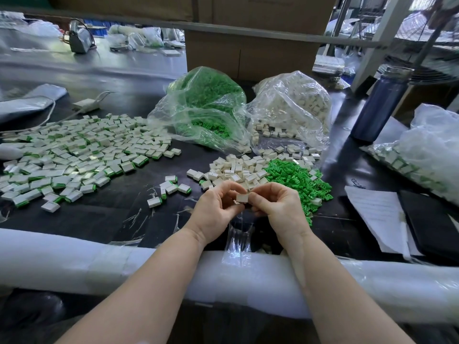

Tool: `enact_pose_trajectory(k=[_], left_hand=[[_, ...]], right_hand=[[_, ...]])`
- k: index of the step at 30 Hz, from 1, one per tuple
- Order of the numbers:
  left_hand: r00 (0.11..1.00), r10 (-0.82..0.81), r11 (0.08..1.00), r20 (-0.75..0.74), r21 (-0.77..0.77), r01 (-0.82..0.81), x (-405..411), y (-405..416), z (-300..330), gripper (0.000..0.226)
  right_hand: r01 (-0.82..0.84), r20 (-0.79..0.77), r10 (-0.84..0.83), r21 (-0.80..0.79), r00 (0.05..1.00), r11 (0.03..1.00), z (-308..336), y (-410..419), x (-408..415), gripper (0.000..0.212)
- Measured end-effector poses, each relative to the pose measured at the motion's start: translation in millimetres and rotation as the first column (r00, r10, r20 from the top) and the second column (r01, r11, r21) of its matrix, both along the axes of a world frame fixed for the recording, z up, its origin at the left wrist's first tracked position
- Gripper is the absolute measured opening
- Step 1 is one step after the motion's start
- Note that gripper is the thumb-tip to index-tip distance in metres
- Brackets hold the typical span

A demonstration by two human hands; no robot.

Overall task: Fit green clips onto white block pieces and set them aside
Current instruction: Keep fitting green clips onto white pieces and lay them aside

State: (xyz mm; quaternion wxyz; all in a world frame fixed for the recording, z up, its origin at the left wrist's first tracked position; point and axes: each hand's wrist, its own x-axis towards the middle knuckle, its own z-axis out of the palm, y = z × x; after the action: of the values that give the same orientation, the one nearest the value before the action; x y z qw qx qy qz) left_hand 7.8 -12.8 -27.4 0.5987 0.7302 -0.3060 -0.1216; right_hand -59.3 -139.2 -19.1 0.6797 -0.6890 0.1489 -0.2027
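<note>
My left hand (pixel 215 207) and my right hand (pixel 278 207) meet over the table's front edge, both pinching one white block (pixel 242 198) between their fingertips. Whether a green clip is on it is hidden by my fingers. Just beyond my hands lies a pile of loose white blocks (pixel 236 171), with a heap of green clips (pixel 296 178) to its right. A broad spread of finished blocks with green clips (pixel 74 150) covers the table's left side.
A clear bag of green clips (pixel 206 105) and a bag of white blocks (pixel 293 108) stand behind the piles. A blue bottle (pixel 380 105), papers (pixel 377 217) and another filled bag (pixel 427 155) are at right. White foam padding (pixel 99 264) lines the near edge.
</note>
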Motion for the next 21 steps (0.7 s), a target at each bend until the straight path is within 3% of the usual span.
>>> enact_pose_trajectory(k=[5, 11, 21], left_hand=[[0.998, 0.063, 0.998, 0.018, 0.001, -0.063, 3.2, -0.3, -1.7, 0.008], [0.998, 0.048, 0.998, -0.034, 0.053, -0.046, 4.6, 1.6, -2.2, 0.015], [0.999, 0.015, 0.983, 0.031, 0.185, -0.02, 4.3, 0.6, -3.9, 0.013]], right_hand=[[-0.014, 0.013, 0.013, 0.06, 1.0, 0.998, 1.1, 0.5, -0.7, 0.011], [-0.046, -0.031, 0.044, -0.065, 0.999, 0.997, 1.1, 3.1, -1.5, 0.016], [-0.084, -0.112, 0.069, -0.135, 0.991, 0.987, -0.8, 4.0, -1.4, 0.016]])
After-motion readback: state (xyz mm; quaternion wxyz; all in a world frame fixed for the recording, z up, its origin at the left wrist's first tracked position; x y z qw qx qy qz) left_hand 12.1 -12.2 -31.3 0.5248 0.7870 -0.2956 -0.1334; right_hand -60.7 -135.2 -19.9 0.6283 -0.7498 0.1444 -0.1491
